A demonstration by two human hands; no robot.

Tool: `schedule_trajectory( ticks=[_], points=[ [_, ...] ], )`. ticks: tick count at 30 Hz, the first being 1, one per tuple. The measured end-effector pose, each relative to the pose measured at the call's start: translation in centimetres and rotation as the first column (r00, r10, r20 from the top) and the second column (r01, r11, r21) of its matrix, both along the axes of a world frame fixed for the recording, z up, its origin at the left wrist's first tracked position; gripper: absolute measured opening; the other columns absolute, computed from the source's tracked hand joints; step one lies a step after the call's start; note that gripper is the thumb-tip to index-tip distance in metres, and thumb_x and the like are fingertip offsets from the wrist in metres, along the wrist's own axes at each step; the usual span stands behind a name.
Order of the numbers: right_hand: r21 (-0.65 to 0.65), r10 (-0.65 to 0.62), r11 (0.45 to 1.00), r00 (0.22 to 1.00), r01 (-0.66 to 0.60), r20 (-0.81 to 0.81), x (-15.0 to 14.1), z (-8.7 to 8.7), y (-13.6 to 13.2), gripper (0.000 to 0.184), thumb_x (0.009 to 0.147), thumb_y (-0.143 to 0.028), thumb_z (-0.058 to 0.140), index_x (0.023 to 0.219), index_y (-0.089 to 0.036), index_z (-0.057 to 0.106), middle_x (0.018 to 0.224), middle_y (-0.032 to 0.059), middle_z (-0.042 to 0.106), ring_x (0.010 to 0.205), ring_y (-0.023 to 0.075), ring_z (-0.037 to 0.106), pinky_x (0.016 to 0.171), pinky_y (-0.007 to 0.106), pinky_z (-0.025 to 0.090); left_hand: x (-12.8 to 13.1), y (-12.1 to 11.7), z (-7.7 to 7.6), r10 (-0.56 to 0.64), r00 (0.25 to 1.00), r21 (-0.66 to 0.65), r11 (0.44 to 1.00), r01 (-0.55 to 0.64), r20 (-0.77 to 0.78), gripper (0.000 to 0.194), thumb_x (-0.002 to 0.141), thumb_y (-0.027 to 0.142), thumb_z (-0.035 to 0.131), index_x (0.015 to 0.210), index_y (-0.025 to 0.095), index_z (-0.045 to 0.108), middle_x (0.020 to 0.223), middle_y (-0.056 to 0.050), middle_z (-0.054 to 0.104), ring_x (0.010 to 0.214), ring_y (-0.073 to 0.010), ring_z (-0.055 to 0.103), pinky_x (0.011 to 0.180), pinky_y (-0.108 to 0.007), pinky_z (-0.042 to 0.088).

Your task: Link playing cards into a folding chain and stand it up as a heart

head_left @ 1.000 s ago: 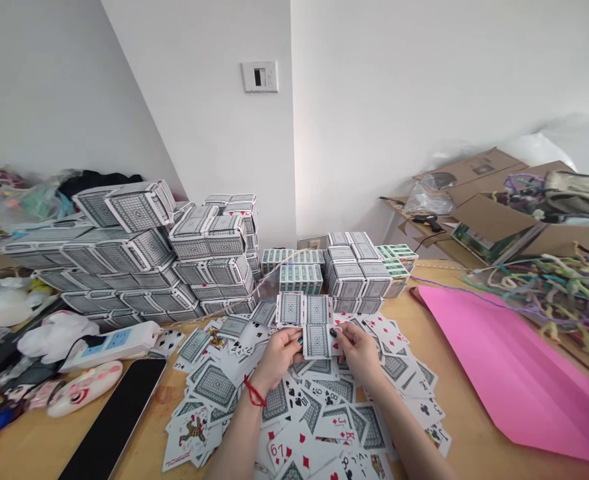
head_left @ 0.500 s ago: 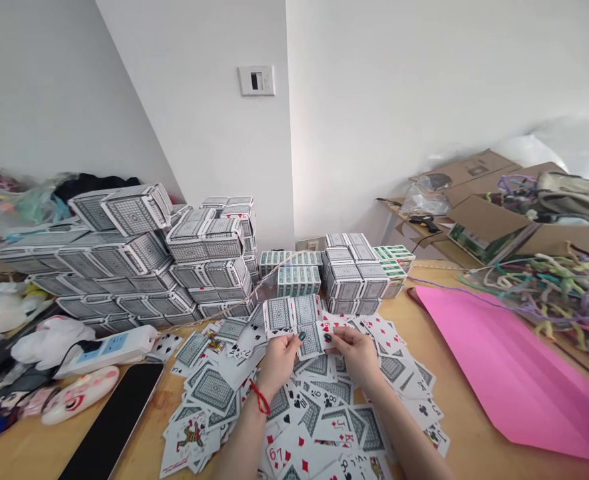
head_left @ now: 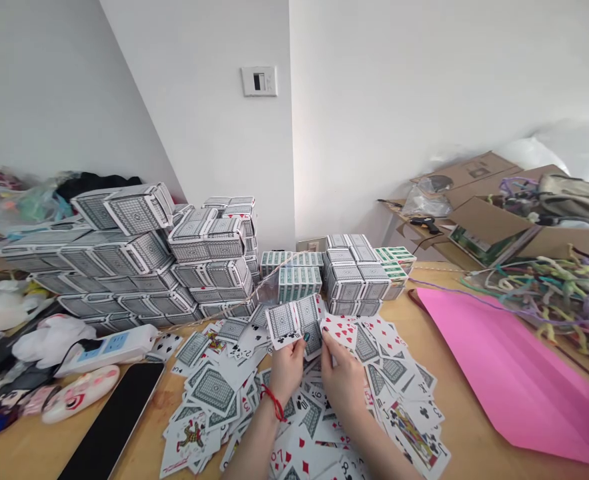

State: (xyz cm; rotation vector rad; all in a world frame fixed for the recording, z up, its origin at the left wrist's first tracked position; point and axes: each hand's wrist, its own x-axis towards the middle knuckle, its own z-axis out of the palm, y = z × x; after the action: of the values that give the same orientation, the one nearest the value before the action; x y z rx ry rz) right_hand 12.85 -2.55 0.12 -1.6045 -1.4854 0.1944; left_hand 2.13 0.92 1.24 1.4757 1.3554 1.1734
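Both of my hands are raised over a heap of loose playing cards (head_left: 214, 390) spread on the wooden table (head_left: 469, 427). My left hand (head_left: 288, 368), with a red string at the wrist, pinches a small joined piece of green-backed cards (head_left: 294, 319), tilted a little to the left. My right hand (head_left: 341, 379) is closed on the lower right edge of the same card piece, beside a face-up red card (head_left: 341, 329). The fingertips of the two hands almost touch.
Stacked card-built blocks (head_left: 139, 260) and green card packs (head_left: 299, 279) stand behind the heap. A pink paper sheet (head_left: 514, 373) lies to the right, below pipe cleaners (head_left: 549, 287) and cardboard boxes (head_left: 494, 220). A black tablet (head_left: 114, 420), white device (head_left: 104, 347) and plush toys (head_left: 44, 340) lie left.
My hands have drawn closer together and the card piece has tilted and turned. The cards under my right forearm have shifted, and a face-up court card now shows at the lower right.
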Motion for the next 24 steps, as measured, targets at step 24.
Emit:
schedule_trajectory(
  ticks=[24],
  points=[
    [-0.087,0.239,0.888,0.615,-0.452,-0.752,1.0,1.4,1.1,0.026,0.075,-0.043,0.055,0.083,-0.018,0.059,0.066,0.0013,0.06,0.055,0.015,0.057,0.056,0.029,0.049,-1.0,0.0,1.4,0.012,0.936,-0.147,0.988,0.043,0.352,0.024,0.066,0.036,0.063,0.072,0.014,0.067,0.074,-0.007,0.069,0.076,-0.0221,0.061,0.07,-0.03,0.046]
  ],
)
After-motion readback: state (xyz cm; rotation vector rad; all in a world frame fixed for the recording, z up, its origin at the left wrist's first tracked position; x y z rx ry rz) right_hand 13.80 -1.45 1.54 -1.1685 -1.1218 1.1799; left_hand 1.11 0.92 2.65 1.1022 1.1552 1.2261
